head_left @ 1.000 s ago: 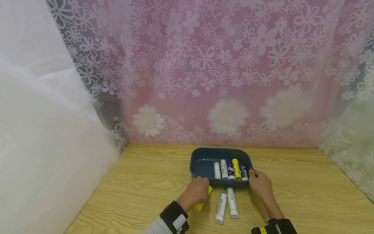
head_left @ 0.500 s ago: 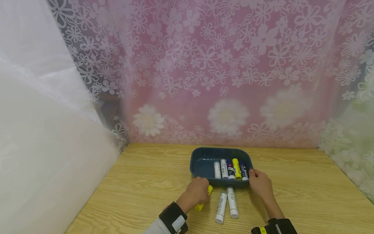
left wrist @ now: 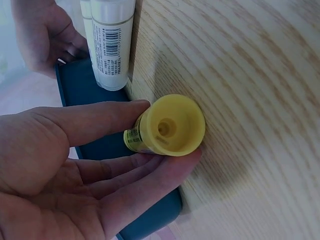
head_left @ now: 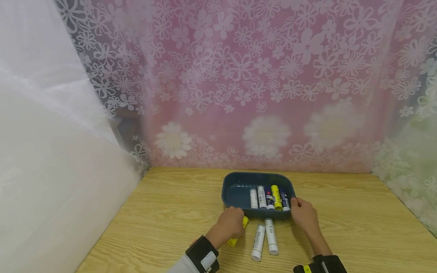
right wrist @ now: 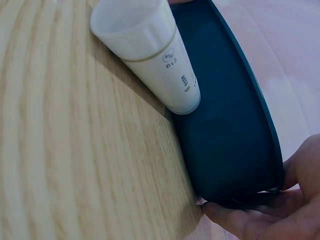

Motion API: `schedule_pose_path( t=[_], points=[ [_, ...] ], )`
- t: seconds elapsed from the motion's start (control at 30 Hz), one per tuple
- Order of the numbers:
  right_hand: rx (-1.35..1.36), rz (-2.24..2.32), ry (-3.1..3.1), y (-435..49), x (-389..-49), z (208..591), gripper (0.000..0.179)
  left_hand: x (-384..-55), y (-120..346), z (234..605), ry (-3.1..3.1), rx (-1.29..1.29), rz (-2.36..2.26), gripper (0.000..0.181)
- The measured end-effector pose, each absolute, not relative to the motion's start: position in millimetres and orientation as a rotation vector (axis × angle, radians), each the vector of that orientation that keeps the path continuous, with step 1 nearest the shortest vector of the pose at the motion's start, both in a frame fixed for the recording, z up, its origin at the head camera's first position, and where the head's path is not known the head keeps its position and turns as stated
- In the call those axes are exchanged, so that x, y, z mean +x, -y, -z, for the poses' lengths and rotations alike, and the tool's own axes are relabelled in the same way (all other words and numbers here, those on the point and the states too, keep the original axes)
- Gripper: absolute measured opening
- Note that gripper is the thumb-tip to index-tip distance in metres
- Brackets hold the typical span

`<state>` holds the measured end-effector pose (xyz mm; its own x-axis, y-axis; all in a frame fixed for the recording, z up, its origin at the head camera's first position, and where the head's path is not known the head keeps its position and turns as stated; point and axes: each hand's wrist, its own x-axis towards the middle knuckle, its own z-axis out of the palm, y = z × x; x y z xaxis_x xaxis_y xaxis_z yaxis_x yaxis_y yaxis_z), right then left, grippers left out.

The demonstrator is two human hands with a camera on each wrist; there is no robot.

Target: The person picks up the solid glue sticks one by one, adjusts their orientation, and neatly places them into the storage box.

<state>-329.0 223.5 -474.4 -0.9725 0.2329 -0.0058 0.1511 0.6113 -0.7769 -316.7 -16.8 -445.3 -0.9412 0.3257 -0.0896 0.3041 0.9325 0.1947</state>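
Observation:
My left hand (head_left: 231,223) pinches a yellow glue stick (left wrist: 176,125) between thumb and fingers, at the near left corner of a dark teal tray (head_left: 235,193). Its hollow base end faces the left wrist camera. My right hand (head_left: 305,214) grips the tray's near right corner, with the thumb at the rim and fingers against the outside in the right wrist view. Between my hands, two white glue sticks (head_left: 258,242) lie on the table in front of the tray. Inside the tray's right half several sticks stand in a row: white, dark blue and a yellow one (head_left: 277,198).
The wooden table (head_left: 170,212) runs back to a pink flowered curtain (head_left: 218,94). A plain white sheet (head_left: 51,151) borders the left side. Black straps with devices sit on both wrists, the left strap (head_left: 202,253) over a grey sleeve.
The yellow glue stick in my left hand has shifted very slightly up and to the right. My right hand, the tray and the loose sticks look the same.

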Motion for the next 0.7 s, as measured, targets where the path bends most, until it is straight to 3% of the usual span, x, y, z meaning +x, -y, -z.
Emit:
schedule_pose_path(
  t=[0.7],
  points=[
    [-0.323,-1.303,2.725,-223.3,-327.6,474.0,0.052,-318.1,18.4,440.6,-2.91,0.531,-0.28,0.021]
  ],
)
